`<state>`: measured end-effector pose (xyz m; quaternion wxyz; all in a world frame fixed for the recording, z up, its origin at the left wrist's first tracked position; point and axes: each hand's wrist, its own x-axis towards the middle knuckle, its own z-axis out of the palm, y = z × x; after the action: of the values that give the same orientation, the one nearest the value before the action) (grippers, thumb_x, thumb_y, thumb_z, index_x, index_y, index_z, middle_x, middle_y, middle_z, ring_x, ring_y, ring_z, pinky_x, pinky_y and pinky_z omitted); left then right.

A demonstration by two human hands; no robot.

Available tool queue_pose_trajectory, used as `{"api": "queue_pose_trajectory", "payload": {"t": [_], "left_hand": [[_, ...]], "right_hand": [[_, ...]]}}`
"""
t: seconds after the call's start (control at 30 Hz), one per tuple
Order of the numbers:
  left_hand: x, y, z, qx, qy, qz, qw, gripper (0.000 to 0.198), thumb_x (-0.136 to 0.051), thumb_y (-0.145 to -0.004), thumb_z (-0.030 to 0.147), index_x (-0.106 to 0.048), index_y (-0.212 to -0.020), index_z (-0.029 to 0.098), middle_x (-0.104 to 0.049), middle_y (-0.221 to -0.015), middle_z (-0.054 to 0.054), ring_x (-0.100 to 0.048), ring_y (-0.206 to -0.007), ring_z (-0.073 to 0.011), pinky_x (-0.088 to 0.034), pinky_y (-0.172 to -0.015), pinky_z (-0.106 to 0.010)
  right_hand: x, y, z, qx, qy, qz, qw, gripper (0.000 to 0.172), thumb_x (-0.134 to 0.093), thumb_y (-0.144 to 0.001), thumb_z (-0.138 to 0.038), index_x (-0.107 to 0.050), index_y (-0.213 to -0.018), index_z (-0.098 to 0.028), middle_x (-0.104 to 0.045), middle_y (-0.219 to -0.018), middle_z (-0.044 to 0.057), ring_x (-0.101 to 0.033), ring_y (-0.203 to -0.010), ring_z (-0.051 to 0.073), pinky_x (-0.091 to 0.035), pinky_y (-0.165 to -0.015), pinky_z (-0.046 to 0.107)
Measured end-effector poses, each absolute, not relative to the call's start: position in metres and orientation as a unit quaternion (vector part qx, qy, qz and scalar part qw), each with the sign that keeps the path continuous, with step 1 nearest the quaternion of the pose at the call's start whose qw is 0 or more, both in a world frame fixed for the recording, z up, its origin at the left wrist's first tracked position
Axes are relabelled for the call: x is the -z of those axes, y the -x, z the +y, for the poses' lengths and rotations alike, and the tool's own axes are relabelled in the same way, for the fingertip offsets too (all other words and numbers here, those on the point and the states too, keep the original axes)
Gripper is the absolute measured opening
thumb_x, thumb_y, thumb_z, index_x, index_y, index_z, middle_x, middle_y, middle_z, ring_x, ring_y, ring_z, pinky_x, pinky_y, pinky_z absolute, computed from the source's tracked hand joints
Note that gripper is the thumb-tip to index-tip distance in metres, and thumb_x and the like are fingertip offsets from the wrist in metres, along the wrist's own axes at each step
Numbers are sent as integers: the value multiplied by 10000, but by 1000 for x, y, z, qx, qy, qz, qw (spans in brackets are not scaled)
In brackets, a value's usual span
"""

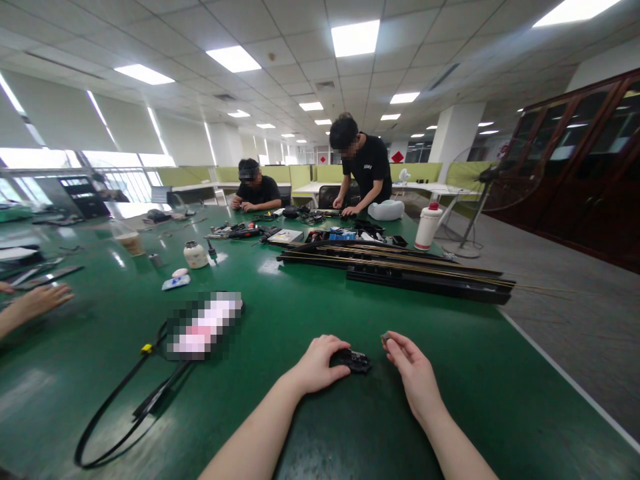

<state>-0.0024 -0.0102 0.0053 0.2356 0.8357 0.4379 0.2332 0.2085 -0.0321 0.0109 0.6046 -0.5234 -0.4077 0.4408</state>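
My left hand (319, 364) grips a black plastic part (359, 362) on the green tabletop (285, 300); my right hand (411, 368) pinches a small piece (385, 338).

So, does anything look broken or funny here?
Yes: long, thin, gold-coloured rods poke past the edge of the green table, over the grey floor, where someone might bump them. The small black part in the left hand looks opened, but I can't tell whether it's broken.
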Motion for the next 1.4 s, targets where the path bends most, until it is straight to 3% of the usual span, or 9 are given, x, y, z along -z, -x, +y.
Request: {"api": "queue_pose_trajectory", "payload": {"t": [1.03, 1.4], "left_hand": [[-6, 2, -10, -236, -837, 435, 235, 438, -675, -732, 324, -575, -1151, 244, -588, -1112, -52, -502, -1059, -253, -368, -947, -376], [-4, 3, -9, -237, -840, 431, 229, 440, -687, -730, 311, -570, -1146, 229, -590, -1105, -51, -507, -1040, -240, -374, -938, -371]], "right_hand": [[-13, -200, -33, -456, 501, -432, 596, 452, -737, -560, -519, -668, -881, -209, -719, -908, 68, -647, -913, 244, -476, -879, 399], [-2, -196, -39, -316, 529, -632, 470, 257, -613, -741, -393, -666, -943, -243, -679, -1000, 53, -599, -965, 238, -440, -906, 405]]}}
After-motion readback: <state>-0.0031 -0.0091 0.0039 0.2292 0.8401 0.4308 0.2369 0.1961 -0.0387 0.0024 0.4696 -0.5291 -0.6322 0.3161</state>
